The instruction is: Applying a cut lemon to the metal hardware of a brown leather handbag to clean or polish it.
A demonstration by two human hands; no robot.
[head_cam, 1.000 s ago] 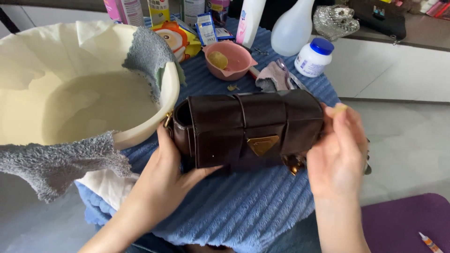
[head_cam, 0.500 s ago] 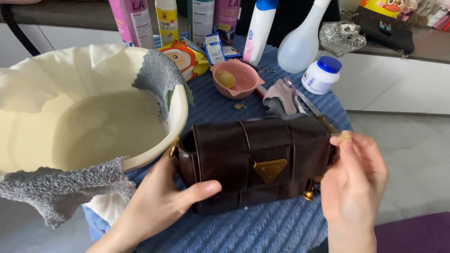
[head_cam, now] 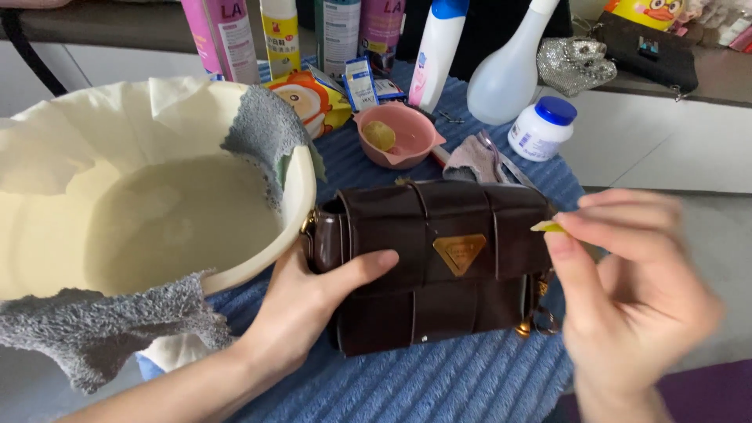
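A dark brown woven leather bag [head_cam: 439, 258] with a gold triangular plate on its front stands on a blue towel [head_cam: 439, 384]. My left hand [head_cam: 313, 301] grips the bag's left end, thumb across the front. At the bag's right end my right hand [head_cam: 627, 298], blurred, pinches a small yellow-green piece [head_cam: 546, 226] between thumb and fingertips.
A cream basin [head_cam: 301, 196] of milky water, draped with a grey cloth [head_cam: 102, 337], sits to the left, touching the bag. Behind stand a pink bowl [head_cam: 399, 137], a crumpled rag [head_cam: 478, 160], a white jar with blue lid [head_cam: 542, 128] and several bottles [head_cam: 505, 70].
My right hand has come off the bag's right end and lifted slightly with the small yellow piece. The left hand still holds the bag, which now sits more upright and closer.
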